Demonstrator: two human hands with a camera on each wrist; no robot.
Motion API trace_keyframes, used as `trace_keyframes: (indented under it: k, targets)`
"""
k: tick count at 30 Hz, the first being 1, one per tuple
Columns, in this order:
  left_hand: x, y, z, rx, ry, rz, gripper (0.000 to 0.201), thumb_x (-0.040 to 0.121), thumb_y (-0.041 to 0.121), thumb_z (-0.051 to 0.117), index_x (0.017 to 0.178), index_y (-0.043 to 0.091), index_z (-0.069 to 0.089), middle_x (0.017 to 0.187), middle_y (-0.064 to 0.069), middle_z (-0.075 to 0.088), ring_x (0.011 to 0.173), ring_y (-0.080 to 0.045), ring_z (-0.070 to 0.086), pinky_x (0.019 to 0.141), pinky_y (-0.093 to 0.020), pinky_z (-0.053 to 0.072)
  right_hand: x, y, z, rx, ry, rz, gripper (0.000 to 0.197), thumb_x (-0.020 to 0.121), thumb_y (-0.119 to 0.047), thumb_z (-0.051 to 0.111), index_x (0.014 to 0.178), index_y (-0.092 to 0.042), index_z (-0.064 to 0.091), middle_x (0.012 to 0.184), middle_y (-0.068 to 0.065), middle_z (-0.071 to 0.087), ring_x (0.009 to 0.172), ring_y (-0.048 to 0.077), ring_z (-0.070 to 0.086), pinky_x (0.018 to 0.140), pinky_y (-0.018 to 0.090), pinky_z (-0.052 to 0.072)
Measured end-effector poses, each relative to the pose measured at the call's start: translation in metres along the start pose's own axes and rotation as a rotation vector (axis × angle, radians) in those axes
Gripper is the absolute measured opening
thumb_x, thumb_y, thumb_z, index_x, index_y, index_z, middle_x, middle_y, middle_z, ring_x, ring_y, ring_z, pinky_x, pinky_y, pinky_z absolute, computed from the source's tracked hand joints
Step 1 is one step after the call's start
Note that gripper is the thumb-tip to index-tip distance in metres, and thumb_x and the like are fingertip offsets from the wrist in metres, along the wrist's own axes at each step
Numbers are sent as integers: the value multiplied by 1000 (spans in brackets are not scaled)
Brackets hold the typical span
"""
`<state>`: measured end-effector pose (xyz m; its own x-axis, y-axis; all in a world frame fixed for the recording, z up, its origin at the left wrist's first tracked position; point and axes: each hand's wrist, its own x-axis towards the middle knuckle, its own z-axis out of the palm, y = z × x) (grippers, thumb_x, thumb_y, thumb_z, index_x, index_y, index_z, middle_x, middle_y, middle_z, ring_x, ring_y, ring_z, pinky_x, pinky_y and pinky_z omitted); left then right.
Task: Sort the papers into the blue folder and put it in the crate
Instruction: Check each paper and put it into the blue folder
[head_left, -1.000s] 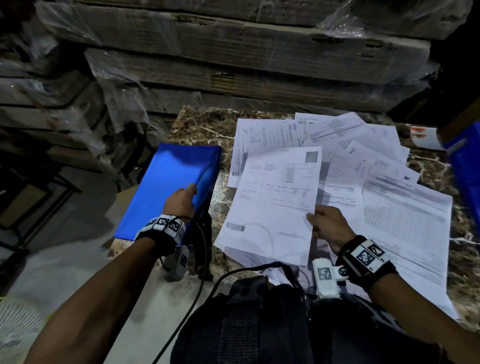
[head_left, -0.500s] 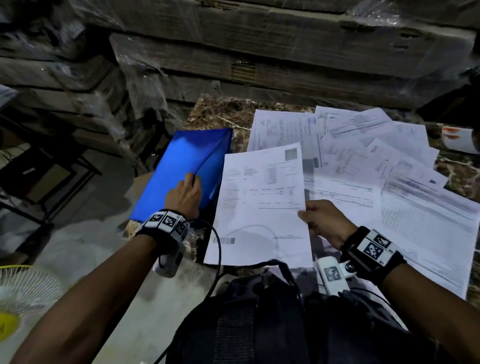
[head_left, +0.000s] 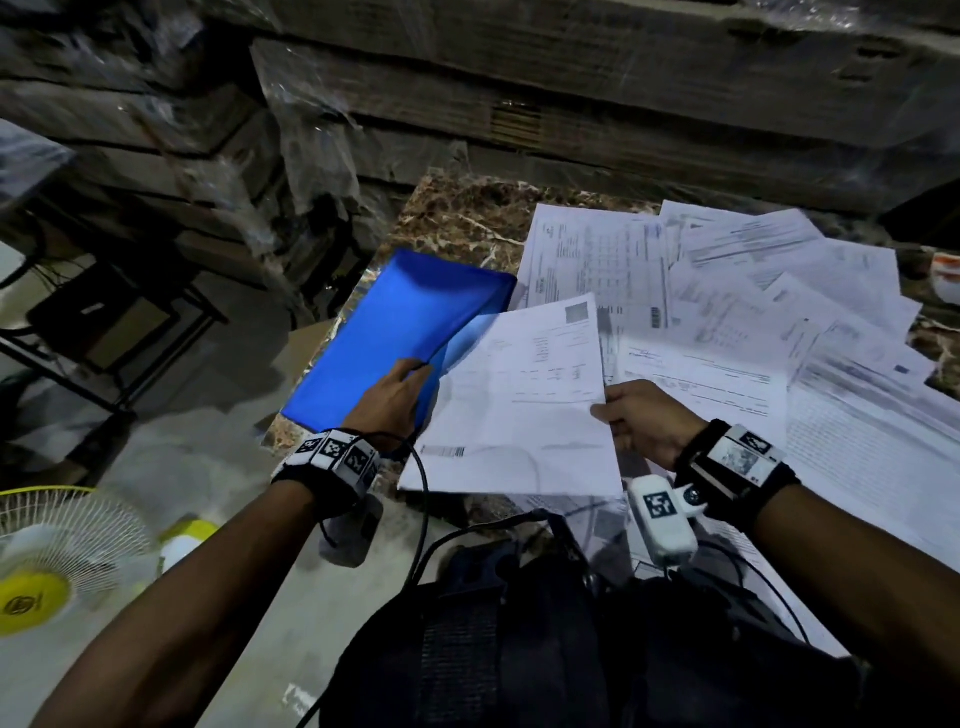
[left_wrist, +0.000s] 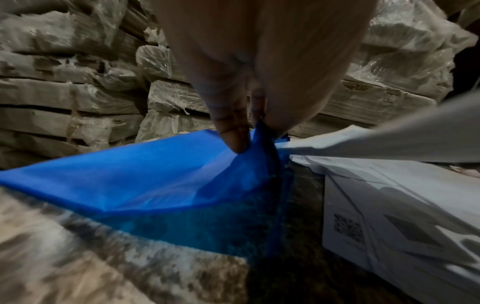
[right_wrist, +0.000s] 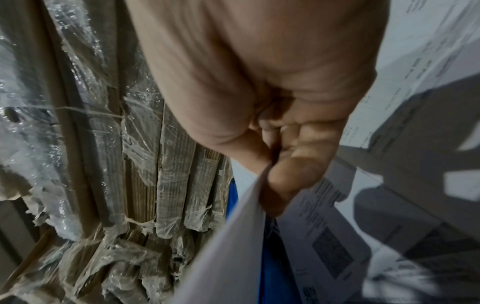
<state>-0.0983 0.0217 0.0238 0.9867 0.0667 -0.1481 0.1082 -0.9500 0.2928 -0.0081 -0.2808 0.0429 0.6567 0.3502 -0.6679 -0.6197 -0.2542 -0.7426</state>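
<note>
L hand pinches folder cover at its 5 o'clock edge, lifted to open a gap; R hand grips sheet by its 3 o'clock edge, angled toward gap at 10 o'clock; papers spread at 3 o'clock; crate not seen

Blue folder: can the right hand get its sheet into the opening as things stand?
Probably yes. The left hand holds the blue folder cover lifted, and the sheet in the right hand already reaches the gap, with nothing between.
</note>
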Motion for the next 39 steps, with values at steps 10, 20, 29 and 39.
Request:
trace_keyframes:
  k: [10,20,29,39]
  targets:
    - [-2,-1,-4,-115,-23,-112,32,85,0,53,112,8,68,117,-16,61,104,-36,59,84,-40,46,14,11,11,29,289,-38,15,86,12,49,93,15,62,83,23,59,53,25,46,34,22,33]
    - [-6,3,-11,-105,-64,-133,32,90,17,57,120,8,63,123,-10,57,105,-31,58,85,-36,44,15,16,15,34,348,-36,13,86,11,49,91,9,61,80,20,57,45,23,46,34,23,32]
    - [-17,7,-13,-111,-90,-96,59,76,40,45,122,7,61,127,-10,54,106,-31,58,85,-38,47,17,22,21,39,362,-33,18,86,11,49,73,4,60,68,16,56,42,22,41,37,24,30]
    - [-25,10,4,121,26,-31,32,87,32,58,113,13,55,119,-5,50,94,-31,55,57,-44,50,5,24,46,103,286,-79,26,91,7,48,75,-5,64,77,9,67,53,20,57,39,21,43]
